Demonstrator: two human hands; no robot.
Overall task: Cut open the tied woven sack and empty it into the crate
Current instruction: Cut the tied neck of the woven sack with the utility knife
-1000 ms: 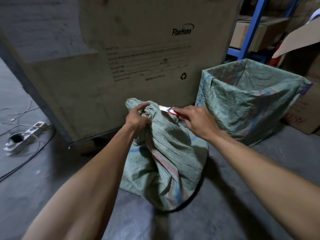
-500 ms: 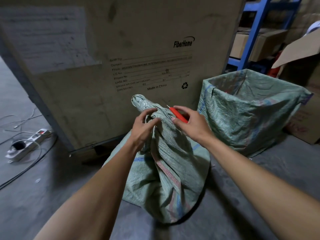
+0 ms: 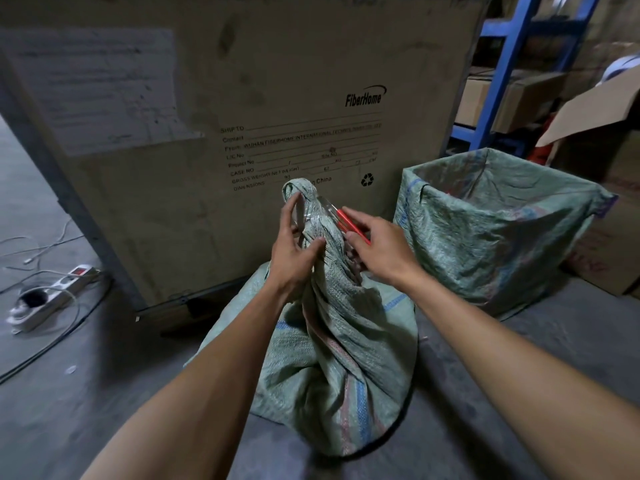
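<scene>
Since half a second ago, the left hand (image 3: 294,252) has slid higher on the gathered neck of the pale green woven plastic sack (image 3: 332,344), and the right hand (image 3: 377,247) has brought the red-handled knife (image 3: 348,225) up against the tied top.

Now the left hand's fingers curl round the neck just below the knot, the forefinger raised along its left side. Its right counterpart is clamped on the knife's red handle, the pale blade pointing up and left and touching the bunched fabric at frame centre. Sack and knot stand upright on the grey concrete floor (image 3: 104,393), in the middle of the frame.

Behind it, filling the upper left and centre, rises a large brown cardboard carton (image 3: 242,81) printed "FiberHome", "SHIP TO", "CASE NO", "GROSS WEIGHT/NET WEIGHT", "DIMENSIONS", part of "Made in China" and a recycling mark; a blurred paper sheet is stuck to its upper left. The sack's neck overlaps the carton's lower print.

Right of centre, just beside the sack, stands the crate lined with green woven fabric (image 3: 498,237), its top open. Blue metal shelving (image 3: 502,64) with boxes fills the upper right. Bare floor lies at lower left, where a white power strip (image 3: 48,296) and cables rest near the frame edge.
</scene>
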